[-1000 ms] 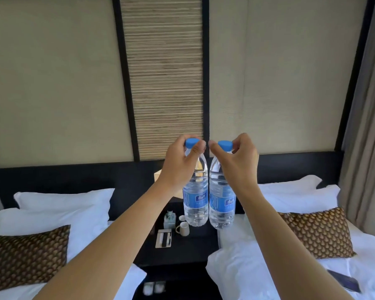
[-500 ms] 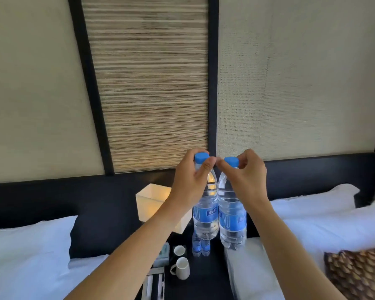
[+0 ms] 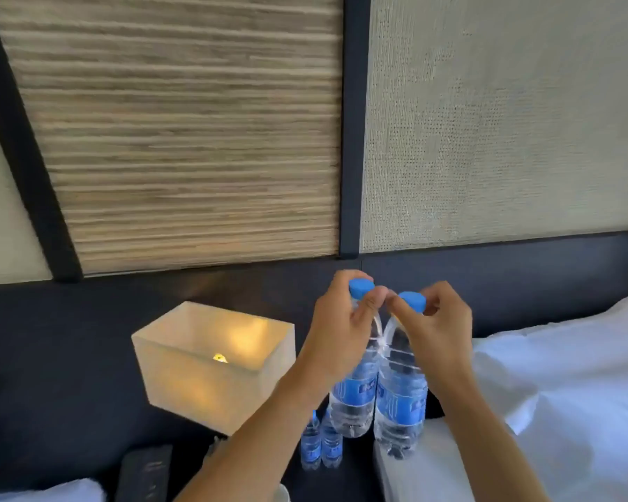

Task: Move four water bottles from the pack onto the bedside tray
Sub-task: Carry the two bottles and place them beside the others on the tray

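Observation:
I hold two clear water bottles with blue caps and blue labels side by side in the air. My left hand [image 3: 341, 335] grips the neck of the left bottle [image 3: 354, 403] just under its cap. My right hand [image 3: 435, 331] pinches the neck of the right bottle [image 3: 399, 411] the same way. Both bottles hang upright and touch each other. Below them, two more bottles [image 3: 321, 443] of the same kind stand together on the dark bedside table [image 3: 345, 480]. The tray and the pack are not visible.
A glowing box-shaped lamp [image 3: 214, 360] stands left of the bottles. A dark remote-like object [image 3: 142, 472] lies at the lower left. White bedding [image 3: 559, 393] fills the right side, and a white pillow corner [image 3: 44, 492] shows bottom left. A dark headboard [image 3: 69, 338] runs behind.
I have moved closer to the bedside table with both bottles. The lamp and the two standing bottles now look much larger, and the cups have slid out of view.

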Available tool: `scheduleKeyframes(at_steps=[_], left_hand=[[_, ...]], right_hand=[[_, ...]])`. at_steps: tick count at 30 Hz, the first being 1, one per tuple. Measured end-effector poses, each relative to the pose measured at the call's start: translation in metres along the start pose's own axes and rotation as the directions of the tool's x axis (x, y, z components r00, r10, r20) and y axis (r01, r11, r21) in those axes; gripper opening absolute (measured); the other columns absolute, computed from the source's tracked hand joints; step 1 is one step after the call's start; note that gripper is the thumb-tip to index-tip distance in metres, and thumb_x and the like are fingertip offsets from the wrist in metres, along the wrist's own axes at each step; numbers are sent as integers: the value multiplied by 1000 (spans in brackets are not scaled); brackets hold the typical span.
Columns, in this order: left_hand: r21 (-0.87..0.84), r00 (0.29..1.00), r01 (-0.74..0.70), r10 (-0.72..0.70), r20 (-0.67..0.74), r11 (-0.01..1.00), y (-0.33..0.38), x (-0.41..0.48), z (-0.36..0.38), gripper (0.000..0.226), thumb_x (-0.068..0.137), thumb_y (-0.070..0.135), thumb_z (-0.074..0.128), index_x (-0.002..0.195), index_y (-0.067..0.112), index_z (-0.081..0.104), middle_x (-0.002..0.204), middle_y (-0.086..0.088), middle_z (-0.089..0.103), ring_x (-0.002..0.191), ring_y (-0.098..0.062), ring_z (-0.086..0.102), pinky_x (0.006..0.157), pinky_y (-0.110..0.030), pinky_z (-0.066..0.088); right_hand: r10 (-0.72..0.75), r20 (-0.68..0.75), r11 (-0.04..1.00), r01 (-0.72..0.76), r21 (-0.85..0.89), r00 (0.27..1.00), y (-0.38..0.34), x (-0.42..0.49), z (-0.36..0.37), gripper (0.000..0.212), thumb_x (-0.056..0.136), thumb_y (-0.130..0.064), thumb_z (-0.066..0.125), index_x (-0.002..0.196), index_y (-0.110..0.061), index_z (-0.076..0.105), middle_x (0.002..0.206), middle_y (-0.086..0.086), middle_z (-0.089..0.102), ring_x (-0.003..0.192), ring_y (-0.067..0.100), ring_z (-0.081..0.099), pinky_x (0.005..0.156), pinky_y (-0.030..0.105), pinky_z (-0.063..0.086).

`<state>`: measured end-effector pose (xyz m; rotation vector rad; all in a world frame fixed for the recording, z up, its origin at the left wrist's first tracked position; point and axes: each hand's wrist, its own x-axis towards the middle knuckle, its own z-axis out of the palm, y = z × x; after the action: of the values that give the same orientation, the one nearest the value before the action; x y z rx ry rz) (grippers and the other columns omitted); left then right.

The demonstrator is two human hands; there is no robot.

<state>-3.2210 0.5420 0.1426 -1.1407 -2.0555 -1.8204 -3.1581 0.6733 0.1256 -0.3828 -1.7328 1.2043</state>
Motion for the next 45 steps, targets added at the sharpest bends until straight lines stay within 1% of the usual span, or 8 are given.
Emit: scheduleKeyframes(at_steps=[4, 8, 16, 19, 32, 35, 42, 45], left_hand=[[38, 999, -42, 42, 0, 998, -98, -35, 41, 10, 96, 46, 63, 96, 43, 53, 77, 24, 64, 60, 1, 57, 56, -9, 44], [80, 997, -72, 73, -11, 994, -215, -75, 63, 12, 95, 44, 63, 101, 35, 58, 93, 8, 65, 69, -14, 62, 60, -19, 50], [95, 997, -36, 43, -66, 995, -401, -140, 77, 26, 90, 54, 59, 103, 32, 61, 83, 14, 63, 65, 3, 55, 62, -11, 45], [125, 996, -51, 60, -65, 991, -442, -151, 75, 24, 88, 54, 57, 103, 35, 61, 103, 8, 62, 83, 4, 58, 75, -8, 42], [211, 996, 13, 6, -91, 977, -533, -162, 80, 22, 100, 19, 61, 102, 42, 63, 121, 3, 63, 112, 5, 58, 94, -8, 43], [204, 993, -36, 59, -106, 978, -541, -160, 85, 24, 100, 17, 61, 106, 40, 60, 122, 6, 64, 117, -5, 59, 100, -20, 45], [309, 966, -160, 213, -146, 938, -557, -162, 95, 14, 100, 34, 54, 112, 41, 53, 117, 10, 58, 118, -14, 53, 97, -16, 40], [339, 968, -158, 213, -131, 927, -562, -165, 94, 26, 97, 48, 47, 119, 35, 49, 122, 7, 56, 120, -16, 51, 103, -30, 43]], right_hand=[[-14, -28, 998, 15, 53, 1000, 116, -16, 15, 50, 75, -38, 87, 67, -14, 43, 50, -14, 46, 44, 2, 39, 42, 15, 38], [-41, 15, 997, 40, 69, 999, 228, -42, 50, 56, 72, -43, 87, 71, -3, 47, 60, 12, 53, 55, 15, 47, 54, 37, 46], [-84, 46, 994, 80, 79, 995, 392, -101, 130, 50, 72, -44, 87, 73, -7, 54, 59, 2, 59, 48, 3, 48, 47, 14, 43], [-81, 26, 994, 79, 70, 996, 431, -115, 150, 50, 72, -45, 87, 74, -9, 51, 75, 6, 61, 56, 9, 50, 53, 12, 43], [-178, -54, 984, 179, 11, 983, 497, -136, 194, 51, 76, -47, 81, 69, -21, 37, 80, -4, 44, 64, 1, 46, 57, 11, 41], [-180, -44, 984, 180, -10, 983, 508, -136, 196, 51, 76, -49, 80, 70, -21, 38, 80, -3, 44, 64, 4, 45, 53, 14, 39], [-171, -16, 984, 172, 42, 985, 526, -140, 196, 52, 73, -54, 75, 72, -16, 40, 80, -1, 44, 62, 4, 41, 56, 14, 39], [-170, 12, 985, 169, 34, 985, 528, -138, 196, 52, 74, -53, 77, 71, -18, 38, 78, -3, 43, 61, 4, 41, 56, 12, 38]])
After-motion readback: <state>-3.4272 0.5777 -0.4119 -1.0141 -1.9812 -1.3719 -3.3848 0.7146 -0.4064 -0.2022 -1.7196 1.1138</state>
